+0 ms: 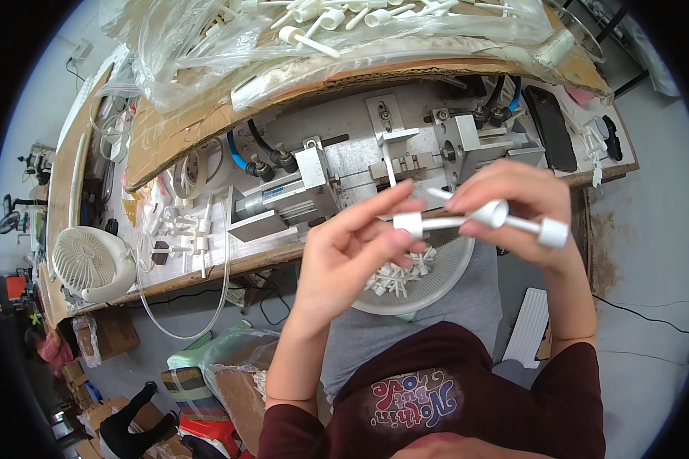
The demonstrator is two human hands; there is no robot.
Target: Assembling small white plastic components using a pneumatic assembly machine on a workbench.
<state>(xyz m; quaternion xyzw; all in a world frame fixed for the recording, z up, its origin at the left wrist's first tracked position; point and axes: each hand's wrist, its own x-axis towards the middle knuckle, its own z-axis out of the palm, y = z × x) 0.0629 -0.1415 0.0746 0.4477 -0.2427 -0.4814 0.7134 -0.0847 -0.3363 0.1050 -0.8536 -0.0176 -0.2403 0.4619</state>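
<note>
In front of my chest, my left hand (337, 256) has thumb and fingers closed around the cap end of a white plastic stem with a round cap (408, 224). Its stem reaches across to the fingertips of my right hand (524, 203). Between those right fingers are two more of the same kind: one shows a hollow cap (491, 213), the other points its cap (553, 232) outward to the right. Below the hands, a white basket (455, 279) with many such small white parts rests at my lap, partly hidden by my left hand.
A metal fixture with two pneumatic cylinders (283, 199) stands on the bench beyond my hands. Above it, a cardboard sheet (199, 138) carries plastic film and a heap of white capped stems (333, 19). A small fan (92, 262) is at left, a black phone (550, 128) at right.
</note>
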